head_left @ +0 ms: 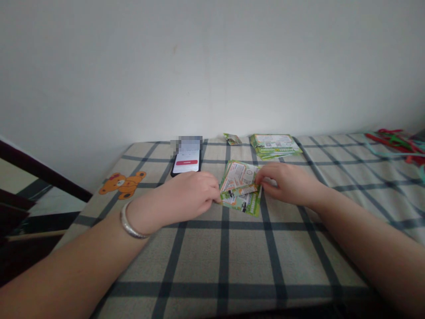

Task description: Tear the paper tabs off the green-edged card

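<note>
A green-and-white printed leaflet [237,173] is pinched at both sides, with a narrow strip along its near edge folded up. The left edge sits between the closed fingertips of my left hand [194,192], which has a silver bangle [129,223] on its wrist. At the opposite edge, my right hand [287,181] grips the paper between thumb and fingers. Beneath it, a second green printed leaflet [250,206] lies on the checked cloth [199,257], partly covered.
Behind my right hand is a stack of similar leaflets [277,144]. A small folded leaflet [232,139] lies near the wall. A phone [187,161] with a lit screen rests behind my left hand. Left of it is a bear figure [122,184]; tangled red and green items [398,139] lie far right.
</note>
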`<state>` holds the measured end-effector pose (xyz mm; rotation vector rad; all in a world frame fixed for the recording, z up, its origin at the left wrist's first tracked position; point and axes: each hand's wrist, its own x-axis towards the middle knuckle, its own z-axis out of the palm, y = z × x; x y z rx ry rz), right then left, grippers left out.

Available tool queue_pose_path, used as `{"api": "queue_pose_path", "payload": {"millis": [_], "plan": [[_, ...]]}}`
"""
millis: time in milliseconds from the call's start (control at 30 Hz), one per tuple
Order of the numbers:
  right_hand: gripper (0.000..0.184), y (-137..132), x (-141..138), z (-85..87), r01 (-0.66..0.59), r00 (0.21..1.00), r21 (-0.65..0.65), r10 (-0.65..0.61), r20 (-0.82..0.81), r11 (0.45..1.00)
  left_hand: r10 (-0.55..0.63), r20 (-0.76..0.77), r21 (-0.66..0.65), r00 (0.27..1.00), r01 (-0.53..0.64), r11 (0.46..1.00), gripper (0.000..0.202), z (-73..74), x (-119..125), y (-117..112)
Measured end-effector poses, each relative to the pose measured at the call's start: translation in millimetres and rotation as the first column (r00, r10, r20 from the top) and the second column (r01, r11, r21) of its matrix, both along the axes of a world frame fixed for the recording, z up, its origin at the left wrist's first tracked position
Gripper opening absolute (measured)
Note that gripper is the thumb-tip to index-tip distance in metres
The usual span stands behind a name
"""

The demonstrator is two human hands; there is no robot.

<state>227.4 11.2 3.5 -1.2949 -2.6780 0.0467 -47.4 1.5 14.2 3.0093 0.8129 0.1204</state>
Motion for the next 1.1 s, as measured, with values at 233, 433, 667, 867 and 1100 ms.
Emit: {"api": "queue_pose_path", "payload": {"millis": [233, 433, 667, 867, 1100], "plan": [[0.021, -1, -13, -7.8, -0.059, 0.995, 0.057, 0.063, -0.074, 0.997, 0.015, 0.008, 0.137, 1.000, -0.016, 0.990, 0.014, -7.4, 9, -3], [0.021, -2, -20, -9.4, -0.113, 0.991, 0.103, 0.120, -0.063, 0.988, 0.057, 0.047, 0.288, 0.997, -0.068, 0.955, 0.010, -20.2, 12, -4], [0.018, 0, -22, -13.4, -0.116, 0.989, 0.128, 0.127, -0.080, 0.985, 0.112, 0.143, 0.186, 0.983, -0.138, 0.973, 0.032, -29.3, 12, -4], [0.018, 1, -22, -14.0, -0.130, 0.984, 0.151, 0.146, -0.103, 0.980, 0.143, 0.227, 0.105, 0.963, -0.170, 0.980, 0.038, -35.2, 8, 1], [0.008, 3, -22, -11.3, -0.110, 0.988, 0.140, 0.123, -0.094, 0.984, 0.098, 0.291, 0.026, 0.952, -0.111, 0.994, 0.032, -32.4, 9, 3]]}}
